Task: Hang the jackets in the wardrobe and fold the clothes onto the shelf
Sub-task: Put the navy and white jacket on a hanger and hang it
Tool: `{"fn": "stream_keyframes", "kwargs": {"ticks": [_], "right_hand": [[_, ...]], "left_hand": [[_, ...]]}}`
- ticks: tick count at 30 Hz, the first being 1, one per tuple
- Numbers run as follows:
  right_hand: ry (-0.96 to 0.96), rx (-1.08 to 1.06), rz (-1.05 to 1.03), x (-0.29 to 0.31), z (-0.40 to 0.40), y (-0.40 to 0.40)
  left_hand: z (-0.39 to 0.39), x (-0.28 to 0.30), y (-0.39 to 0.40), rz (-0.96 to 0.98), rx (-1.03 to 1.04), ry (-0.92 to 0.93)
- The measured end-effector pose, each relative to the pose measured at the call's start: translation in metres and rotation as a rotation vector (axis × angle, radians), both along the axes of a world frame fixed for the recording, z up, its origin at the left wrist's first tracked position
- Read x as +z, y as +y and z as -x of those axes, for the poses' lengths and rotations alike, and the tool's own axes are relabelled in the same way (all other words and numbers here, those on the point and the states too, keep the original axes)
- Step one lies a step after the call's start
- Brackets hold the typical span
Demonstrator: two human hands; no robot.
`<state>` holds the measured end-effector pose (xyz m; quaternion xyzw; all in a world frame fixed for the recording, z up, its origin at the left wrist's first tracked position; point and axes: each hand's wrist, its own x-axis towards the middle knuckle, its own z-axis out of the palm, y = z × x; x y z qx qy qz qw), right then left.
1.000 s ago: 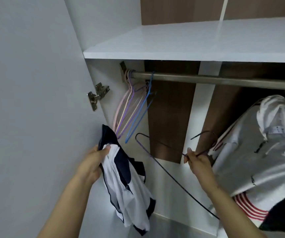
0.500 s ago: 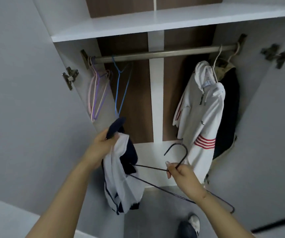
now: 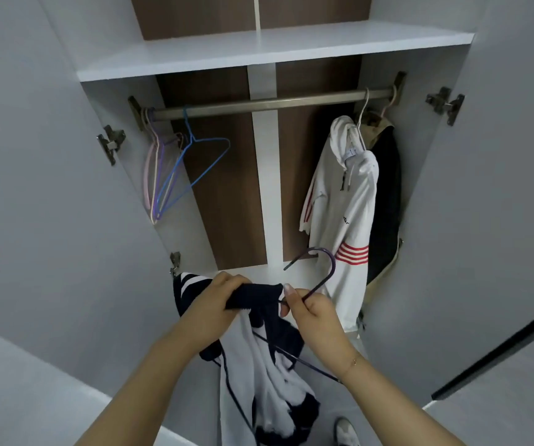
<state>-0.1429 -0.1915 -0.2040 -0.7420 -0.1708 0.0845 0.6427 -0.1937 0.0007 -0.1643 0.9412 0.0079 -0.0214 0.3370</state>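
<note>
**Jacket and hanger in hand at the open wardrobe**

My left hand grips the dark collar band of the navy-and-white soft fabric jacket, which hangs limp below my hands, in front of the wardrobe opening. My right hand pinches the thin dark wire hanger at its neck, hook pointing up and away; one shoulder wire runs down across the cloth. Whether that wire is already inside the jacket I cannot tell.

Handling, as I judge it: the jacket is light, floppy and offers no shape of its own, so it will slide and bunch. The collar is the right place to hold it, opening the neck there to feed each hanger arm into a shoulder. The hanger looks stiff but springy and narrow, and smooth cloth may slip off it if tilted.

Wardrobe contents: the grey metal rail carries a bunch of empty pastel wire hangers and one blue wire hanger at its left end. At the right end hang a white hooded jacket with red stripes and, behind it, a dark garment with tan trim. The middle of the rail is bare. The white shelf above holds nothing that I can see.
</note>
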Motion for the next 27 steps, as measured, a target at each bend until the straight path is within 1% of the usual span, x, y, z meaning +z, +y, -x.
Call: {"fn": "stream_keyframes", "kwargs": {"ticks": [2,4,6,8,9,12,13,15,19,23,25,27], "right_hand": [[0.116,0.048,-0.002,0.007,-0.005,-0.005],[0.228,0.191,0.036,0.020,-0.017,-0.012],[0.265,0.383,0.105,0.034,-0.036,-0.026],[0.281,0.477,0.171,0.046,-0.058,-0.050],[0.315,0.463,0.146,0.049,-0.070,-0.067],[0.505,0.278,-0.049,0.034,-0.107,-0.119],[0.532,0.240,-0.037,0.024,-0.116,-0.131],[0.540,0.228,0.102,-0.001,-0.127,-0.139],[0.575,0.399,0.237,-0.040,-0.130,-0.100],[0.606,0.520,0.418,-0.073,-0.119,-0.025],[0.668,0.554,0.432,-0.085,-0.111,0.010],[0.699,0.581,0.353,-0.092,-0.104,0.036]], "left_hand": [[-0.007,-0.003,0.000,0.028,0.018,-0.019],[-0.016,-0.001,0.002,0.085,0.051,-0.004],[-0.022,0.005,0.004,0.193,0.128,0.023],[-0.028,0.012,0.008,0.328,0.269,0.023],[-0.031,0.017,0.012,0.381,0.344,0.011],[-0.041,0.037,0.024,0.522,0.474,-0.051],[-0.044,0.045,0.028,0.594,0.500,-0.067],[-0.050,0.066,0.032,0.740,0.600,-0.090],[-0.062,0.110,0.033,0.909,0.723,-0.131],[-0.065,0.148,0.027,0.966,0.738,-0.146],[-0.063,0.164,0.022,0.969,0.718,-0.144],[-0.059,0.178,0.018,0.974,0.695,-0.160]]}}
